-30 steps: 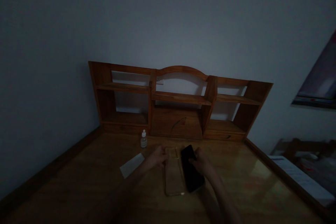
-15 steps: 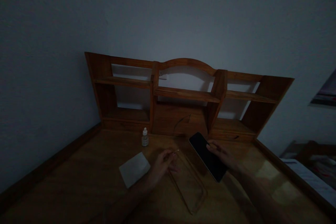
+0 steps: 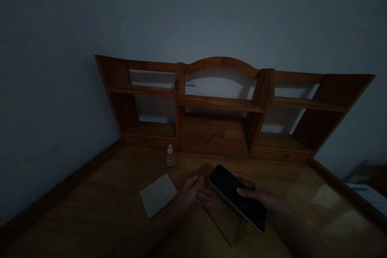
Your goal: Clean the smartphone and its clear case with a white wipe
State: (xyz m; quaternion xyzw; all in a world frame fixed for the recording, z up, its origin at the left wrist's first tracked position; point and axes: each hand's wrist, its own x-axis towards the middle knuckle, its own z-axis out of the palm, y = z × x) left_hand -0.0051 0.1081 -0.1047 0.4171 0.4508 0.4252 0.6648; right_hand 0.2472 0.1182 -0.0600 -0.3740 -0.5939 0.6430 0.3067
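Note:
My right hand [image 3: 260, 196] is closed around the right side of a black smartphone [image 3: 228, 183], its thumb lying on the dark screen. The phone is tilted and held above the desk. In my left hand [image 3: 193, 193], the fingers pinch a clear phone case [image 3: 216, 223] by its far left corner. Only the case's thin left edge shows plainly; the phone covers much of the rest. Whether phone and case touch I cannot tell in the dim light.
A white square [image 3: 159, 195], perhaps folded cloth or paper, lies by my left forearm. Behind it stands a small dropper bottle [image 3: 170, 158] with a white cap. A wooden shelf unit [image 3: 213, 133] lines the back of the wooden desk [image 3: 99, 205], against the wall.
My right hand has brought the phone left and nearer, so it now overlaps the clear case. My left hand keeps its pinch on the case. The view has shifted slightly.

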